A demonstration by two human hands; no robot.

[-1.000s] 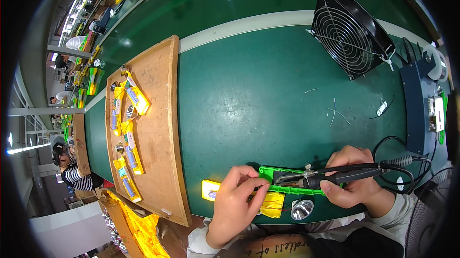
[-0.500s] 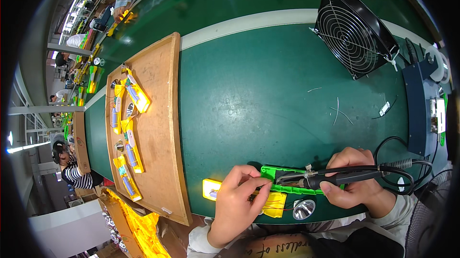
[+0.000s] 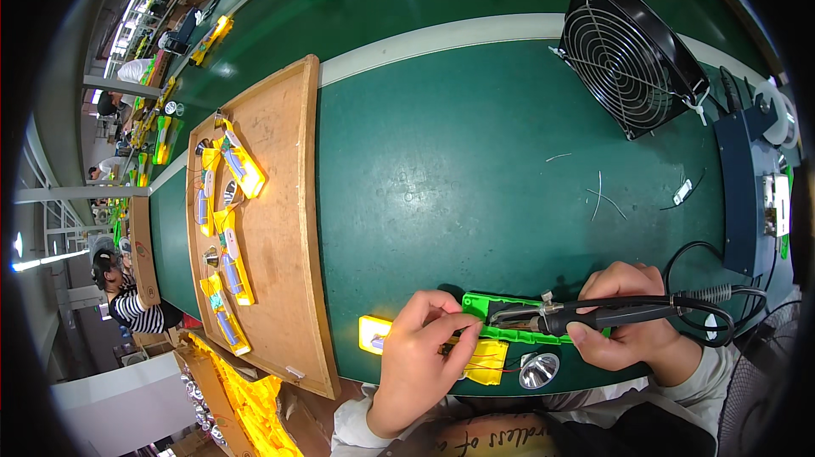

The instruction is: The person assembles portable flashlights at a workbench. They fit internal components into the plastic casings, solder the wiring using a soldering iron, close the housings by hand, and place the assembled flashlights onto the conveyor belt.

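Observation:
My right hand (image 3: 624, 321) is closed around the dark handle of a soldering iron (image 3: 607, 315) with a cable behind it. The iron's metal tip end points left, over a green plastic housing (image 3: 531, 336) lying on the bench. At the housing's left end my left hand (image 3: 429, 347) has thumb and forefinger pinched together; what sits between them is too small to make out. Beneath and beside that hand lies a yellow housing (image 3: 484, 368) with thin red wires. They run toward a shiny round reflector (image 3: 538, 370) near the bench's front edge.
A wooden tray (image 3: 284, 228) on the left bears several yellow assemblies (image 3: 227, 317). A black fan (image 3: 624, 58) stands at the back right, near a blue box-shaped unit (image 3: 740, 194). Wire scraps (image 3: 604, 196) lie on the green bench. Further left, a person in stripes (image 3: 140, 308) is present.
My two hands and the soldering iron are almost where they were. At the far upper left, another person's arm and hand have gone from view, leaving a yellow piece on the bench.

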